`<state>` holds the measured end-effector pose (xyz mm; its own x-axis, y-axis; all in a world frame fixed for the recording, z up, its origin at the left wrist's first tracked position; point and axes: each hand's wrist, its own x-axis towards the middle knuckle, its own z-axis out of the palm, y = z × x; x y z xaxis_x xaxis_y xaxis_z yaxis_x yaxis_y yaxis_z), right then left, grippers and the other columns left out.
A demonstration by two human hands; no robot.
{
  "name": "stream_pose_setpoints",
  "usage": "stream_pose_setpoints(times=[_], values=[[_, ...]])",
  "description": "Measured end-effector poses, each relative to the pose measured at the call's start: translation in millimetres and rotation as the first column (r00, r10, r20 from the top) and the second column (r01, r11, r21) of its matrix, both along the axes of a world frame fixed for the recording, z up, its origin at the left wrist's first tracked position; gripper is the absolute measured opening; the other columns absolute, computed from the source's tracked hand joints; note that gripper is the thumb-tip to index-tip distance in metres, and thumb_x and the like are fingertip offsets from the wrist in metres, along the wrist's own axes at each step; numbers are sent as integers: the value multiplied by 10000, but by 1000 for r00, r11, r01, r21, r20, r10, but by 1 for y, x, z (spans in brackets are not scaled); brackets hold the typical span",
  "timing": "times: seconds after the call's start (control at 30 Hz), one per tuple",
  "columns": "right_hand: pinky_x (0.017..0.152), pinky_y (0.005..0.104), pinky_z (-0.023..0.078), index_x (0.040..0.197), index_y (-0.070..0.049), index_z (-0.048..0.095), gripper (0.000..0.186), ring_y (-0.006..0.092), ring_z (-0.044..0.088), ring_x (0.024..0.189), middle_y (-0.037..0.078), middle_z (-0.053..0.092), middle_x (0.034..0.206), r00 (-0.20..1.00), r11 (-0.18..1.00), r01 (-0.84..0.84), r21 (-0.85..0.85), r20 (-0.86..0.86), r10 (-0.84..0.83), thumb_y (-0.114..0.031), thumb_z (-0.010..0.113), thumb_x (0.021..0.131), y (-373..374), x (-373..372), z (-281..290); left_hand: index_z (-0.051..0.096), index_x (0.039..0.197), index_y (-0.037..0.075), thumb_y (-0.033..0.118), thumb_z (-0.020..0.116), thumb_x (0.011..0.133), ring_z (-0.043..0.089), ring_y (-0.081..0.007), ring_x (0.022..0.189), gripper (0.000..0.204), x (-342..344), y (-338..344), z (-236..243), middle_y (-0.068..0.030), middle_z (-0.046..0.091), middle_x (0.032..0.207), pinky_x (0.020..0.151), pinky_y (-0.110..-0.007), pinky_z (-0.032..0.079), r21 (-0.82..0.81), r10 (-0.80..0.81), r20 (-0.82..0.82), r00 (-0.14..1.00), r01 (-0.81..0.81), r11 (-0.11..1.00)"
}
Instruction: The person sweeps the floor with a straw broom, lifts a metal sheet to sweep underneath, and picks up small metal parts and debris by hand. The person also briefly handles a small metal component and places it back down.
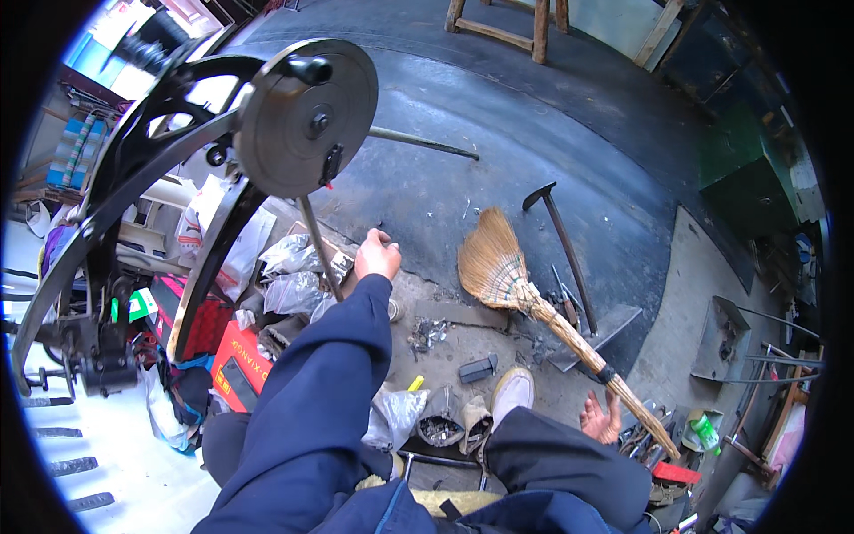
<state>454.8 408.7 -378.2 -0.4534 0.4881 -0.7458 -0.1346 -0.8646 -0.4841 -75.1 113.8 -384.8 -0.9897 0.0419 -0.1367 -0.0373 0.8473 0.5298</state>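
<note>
Broom: on the floor, beside the right grip, its handle running just right of the fingers; too close to tell if skin touches wood.
Right grip: released, palm showing, fingers spread and slightly bent toward the handle's lower half.
Right arm: hidden behind the dark-trousered leg; only the hand shows, left of the handle.
Left grip: well left of the bristles, back of the hand uppermost, fingers curled; whether it pinches anything, I cannot tell.
Left arm: blue sleeve reaching from the lower edge up and slightly right, far to the left of the broom.
Bristles: fanned out, pointing away from the person and leftward.
Long axis: slanting, from the bristles at upper left down to the bare handle end at lower right, outside the right knee.
Band: black, wrapped round the handle past its middle.
Pick: right of the bristles, head away from the person, shaft slanting toward the broom handle.
Metal angle: just right of the handle, its near end close to it.
Block: dark, left of the handle.
Bags: clear plastic, well left of the bristles, near the left grip.
Bottle: green, just right of the handle end.
</note>
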Motion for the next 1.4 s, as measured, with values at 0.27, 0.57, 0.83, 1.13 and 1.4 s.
stream_pose_setpoints(times=[0.27,0.57,0.83,1.13,1.4], values=[[664,332,631,1373,-92,556,603,249,733,911,238,661,1282,994,989,112,98,-23,-110,-535,678,983,12,-25,29,550,1154,40,237,772,893,696,-457,1032,396,-64,13,-62,-269,727,1029,894,-535,534,-113,200,-90,976,-210,971],[509,292,577,1129,-61,664,453,197,715,696,95,744,947,942,953,167,253,243,-230,-497,619,1011,14,-45,55,654,1011,41,231,775,880,693,-431,1055,261,-77,14,-84,-226,738,1051,911,-515,538,-147,234,26,972,-228,962],[604,319,585,1374,-42,524,565,254,694,813,165,669,1131,993,822,-43,569,115,-27,-399,662,958,13,-68,146,625,946,26,114,715,857,733,-378,852,155,-42,13,-56,-215,731,854,808,-468,578,291,166,80,983,-182,939],[749,347,605,1243,17,614,444,251,716,881,255,665,1276,879,346,-340,874,164,448,-349,559,998,-13,-191,249,641,993,45,75,626,873,675,-231,713,125,138,-44,158,-128,674,800,677,-372,536,565,-560,124,819,405,719],[929,343,576,1297,74,625,405,227,711,1042,215,680,1301,635,42,-223,974,112,765,-150,608,959,-78,-367,212,683,935,20,29,600,811,620,-249,603,150,207,-163,304,-126,656,750,576,-363,484,389,-384,442,810,213,896]])
